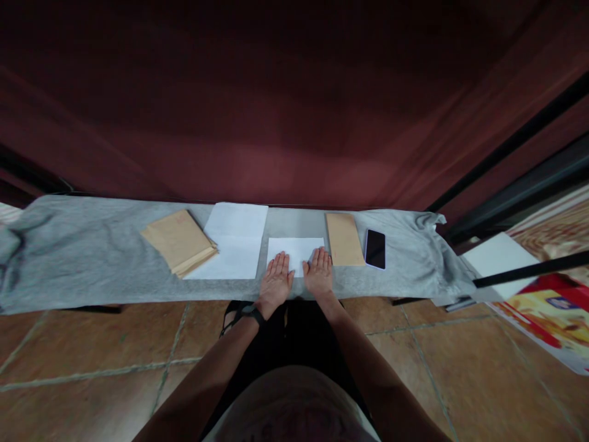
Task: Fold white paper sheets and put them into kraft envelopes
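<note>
A dark red, smooth panel [294, 110] rises behind everything, and a brown floor of square tiles [115, 344] shows below. Across the middle runs a long, narrow table draped in wrinkled grey cloth [101, 258]. Low at the right edge is a red and yellow printed cardboard box [559, 316], with a flat white rectangular board [494, 255] near it, partly crossed by a black bar.

On the cloth, left of centre, large creased white paper [234, 252] lies flat; a fanned stack of tan paper envelopes [177, 239] covers part of its left side. The small white rectangular paper [297, 252] lies at the centre, directly in front of the person, and a single tan paper envelope [345, 239] is just to its right.

The left hand [276, 279] and right hand [318, 273] rest palm down on the small paper's near part, a gap between them. Each grip is spread flat, fingers straight and pointing away, with nothing grasped. Beyond the single envelope lies a black-screened phone with a pale rim [375, 249]. A black watch [253, 313] circles the left wrist.
</note>
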`<state>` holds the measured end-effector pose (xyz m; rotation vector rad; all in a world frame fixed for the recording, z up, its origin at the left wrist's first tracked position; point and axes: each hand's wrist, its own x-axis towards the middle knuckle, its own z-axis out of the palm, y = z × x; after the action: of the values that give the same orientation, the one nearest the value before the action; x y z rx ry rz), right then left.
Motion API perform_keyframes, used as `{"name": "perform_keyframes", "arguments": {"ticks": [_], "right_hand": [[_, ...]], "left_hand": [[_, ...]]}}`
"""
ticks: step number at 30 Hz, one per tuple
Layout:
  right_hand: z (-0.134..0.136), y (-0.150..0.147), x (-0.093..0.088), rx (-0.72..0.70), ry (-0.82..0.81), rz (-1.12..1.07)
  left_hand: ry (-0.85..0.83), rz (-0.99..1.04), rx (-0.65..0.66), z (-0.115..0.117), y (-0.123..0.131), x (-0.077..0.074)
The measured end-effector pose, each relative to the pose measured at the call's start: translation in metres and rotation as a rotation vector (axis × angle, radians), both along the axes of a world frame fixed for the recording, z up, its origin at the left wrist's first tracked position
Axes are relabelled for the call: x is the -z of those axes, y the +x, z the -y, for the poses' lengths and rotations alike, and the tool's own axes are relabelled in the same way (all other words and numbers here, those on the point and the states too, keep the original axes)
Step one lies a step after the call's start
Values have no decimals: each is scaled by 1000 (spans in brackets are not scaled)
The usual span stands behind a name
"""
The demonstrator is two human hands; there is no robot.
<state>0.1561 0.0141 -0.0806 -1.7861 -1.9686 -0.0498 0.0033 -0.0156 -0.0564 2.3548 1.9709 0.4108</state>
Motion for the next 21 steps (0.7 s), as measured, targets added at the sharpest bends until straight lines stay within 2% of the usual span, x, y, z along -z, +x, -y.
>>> {"name": "perform_keyframes", "arguments": {"ticks": [8,14,16,19,21], "right_hand": [[1,2,2,-2,47,36],[4,4,-11,-26,-10,35],[13,0,-17,-89,-48,31],[32,-6,-22,-279,-91,40],[45,-8,-22,-362,-99,51]], "left_hand": [[19,-30,-56,15,-19,3],[67,-47,-22,24,-22,-3],[90,-49,56,28,-15,-4],[78,-53,208,34,2,-1],[51,-56,244,37,10,2]]}}
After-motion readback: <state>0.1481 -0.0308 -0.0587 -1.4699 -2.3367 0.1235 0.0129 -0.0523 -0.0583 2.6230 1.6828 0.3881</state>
